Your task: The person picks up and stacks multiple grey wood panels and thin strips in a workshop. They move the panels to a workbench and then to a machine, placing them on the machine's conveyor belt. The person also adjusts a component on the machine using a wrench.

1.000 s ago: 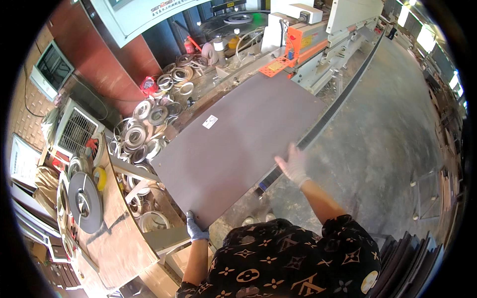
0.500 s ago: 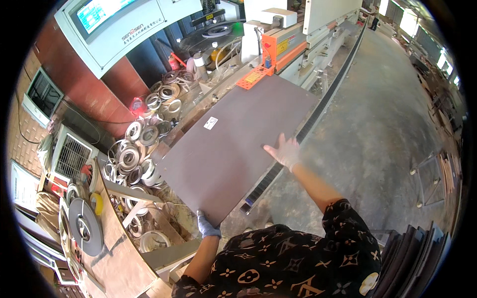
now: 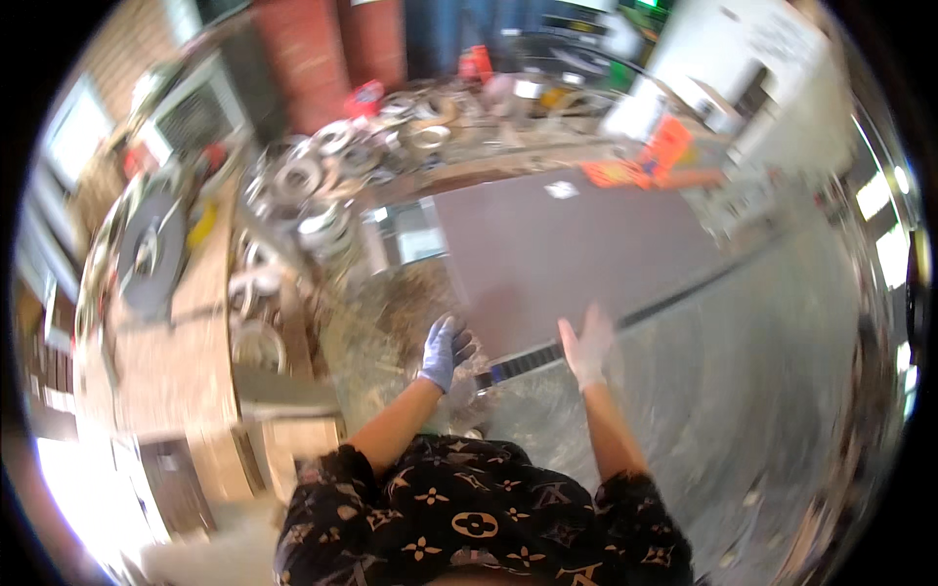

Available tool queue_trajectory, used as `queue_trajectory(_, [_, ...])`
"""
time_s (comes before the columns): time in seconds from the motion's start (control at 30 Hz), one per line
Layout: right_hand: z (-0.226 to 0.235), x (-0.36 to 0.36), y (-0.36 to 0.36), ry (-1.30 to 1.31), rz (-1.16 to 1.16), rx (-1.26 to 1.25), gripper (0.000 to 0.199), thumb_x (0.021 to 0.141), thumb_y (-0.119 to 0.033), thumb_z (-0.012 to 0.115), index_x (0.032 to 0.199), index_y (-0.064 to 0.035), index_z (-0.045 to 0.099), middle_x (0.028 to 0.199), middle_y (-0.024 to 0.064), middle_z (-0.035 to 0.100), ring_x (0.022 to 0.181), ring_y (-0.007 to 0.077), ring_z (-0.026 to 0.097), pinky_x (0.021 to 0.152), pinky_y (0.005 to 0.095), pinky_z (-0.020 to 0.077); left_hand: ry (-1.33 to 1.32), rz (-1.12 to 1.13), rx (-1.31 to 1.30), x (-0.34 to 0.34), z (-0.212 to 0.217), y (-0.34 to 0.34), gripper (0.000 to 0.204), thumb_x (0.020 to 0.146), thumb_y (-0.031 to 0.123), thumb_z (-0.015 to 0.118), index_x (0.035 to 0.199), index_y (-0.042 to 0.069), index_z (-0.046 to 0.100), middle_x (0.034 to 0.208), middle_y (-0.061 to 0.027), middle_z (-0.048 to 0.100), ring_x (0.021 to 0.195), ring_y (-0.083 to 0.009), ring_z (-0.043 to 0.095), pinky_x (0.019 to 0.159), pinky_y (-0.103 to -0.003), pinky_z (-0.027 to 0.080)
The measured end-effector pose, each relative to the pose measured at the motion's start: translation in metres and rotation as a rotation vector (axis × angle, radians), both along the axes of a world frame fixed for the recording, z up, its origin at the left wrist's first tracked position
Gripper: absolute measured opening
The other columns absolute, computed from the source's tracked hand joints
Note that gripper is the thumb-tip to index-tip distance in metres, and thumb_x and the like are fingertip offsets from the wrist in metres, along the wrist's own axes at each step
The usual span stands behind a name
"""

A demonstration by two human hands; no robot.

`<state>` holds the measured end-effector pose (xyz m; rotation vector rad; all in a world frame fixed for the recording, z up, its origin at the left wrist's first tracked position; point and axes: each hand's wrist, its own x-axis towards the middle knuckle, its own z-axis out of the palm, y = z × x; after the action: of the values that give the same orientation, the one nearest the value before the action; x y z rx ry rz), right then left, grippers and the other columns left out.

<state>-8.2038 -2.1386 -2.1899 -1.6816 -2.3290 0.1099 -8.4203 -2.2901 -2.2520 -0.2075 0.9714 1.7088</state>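
A large flat brown panel (image 3: 576,254) lies on the machine's bed, with a small white label (image 3: 561,190) near its far edge. My left hand (image 3: 446,354), in a pale bluish glove, is just off the panel's near left corner; its fingers are loosely bent and apart, and it holds nothing. At the panel's near right edge, over the dark roller strip (image 3: 645,311), is my right hand (image 3: 588,350) in a whitish glove. Its thumb stands away from the fingers, which are smeared by motion. Whether it touches the panel, I cannot tell.
An orange guard (image 3: 645,166) of the machine sits over the panel's far end. Many rolls of edging strip (image 3: 298,179) are heaped to the left. A wooden bench (image 3: 176,381) carries a large grey roll (image 3: 151,249). Grey floor (image 3: 743,391) lies to the right.
My view has swung left. My left hand has let go of the panel's near corner and moved off it. The panel has moved slightly away from me. My right hand has drawn back toward its near edge.
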Motion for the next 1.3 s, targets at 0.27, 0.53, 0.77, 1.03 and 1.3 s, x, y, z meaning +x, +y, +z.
queue_trajectory(0.27, [0.044,-0.075,-0.149,0.459,0.298,-0.689,0.031,0.083,-0.015,0.06,0.109,0.0004,0.059,0.096,0.0149,0.065,0.091,0.0227,0.061,0.083,0.0336,0.0461,0.529,0.284,-0.048,-0.152,-0.027,-0.17,0.031,0.089,0.018,0.057,0.118,0.007,0.053,0.101,-0.0027,0.061,0.081,-0.011,0.057,0.071,-0.027,0.048])
queue_trajectory(0.53, [0.043,-0.354,-0.158,0.566,0.725,-0.87,0.032,0.082,-0.01,0.06,0.111,0.0031,0.058,0.095,0.0135,0.066,0.088,0.0171,0.064,0.08,0.0287,0.049,0.635,0.511,-0.132,-0.353,-0.018,-0.235,0.026,0.089,0.019,0.058,0.112,0.007,0.055,0.093,-0.0001,0.059,0.073,-0.0066,0.053,0.064,-0.02,0.046])
queue_trajectory(0.77, [0.045,-0.515,-0.106,0.59,0.775,-0.815,0.032,0.081,-0.008,0.06,0.111,0.0017,0.057,0.097,0.0138,0.066,0.092,0.0207,0.063,0.08,0.0293,0.049,0.588,0.152,0.015,-0.47,-0.022,-0.13,0.026,0.09,0.015,0.054,0.115,0.006,0.053,0.106,-0.0035,0.059,0.089,-0.0116,0.056,0.075,-0.026,0.047])
queue_trajectory(1.03, [0.02,-0.609,0.01,0.769,0.413,-0.759,0.029,0.085,-0.005,0.056,0.113,-0.0013,0.056,0.102,0.0116,0.063,0.091,0.0184,0.061,0.081,0.0291,0.0479,0.841,-0.563,0.007,-0.616,-0.121,0.053,0.031,0.09,0.019,0.056,0.115,0.003,0.053,0.097,-0.0019,0.06,0.086,-0.0101,0.054,0.075,-0.027,0.046])
queue_trajectory(1.3, [0.002,-0.701,0.142,0.932,0.323,-0.657,0.023,0.085,-0.004,0.052,0.107,-0.0009,0.058,0.1,0.0053,0.062,0.095,0.0138,0.056,0.086,0.0273,0.0426,0.845,-1.044,-0.729,-0.742,-0.244,0.135,0.046,0.081,0.038,0.055,0.114,0.006,0.058,0.117,-0.0149,0.058,0.11,-0.0286,0.053,0.092,-0.035,0.042])
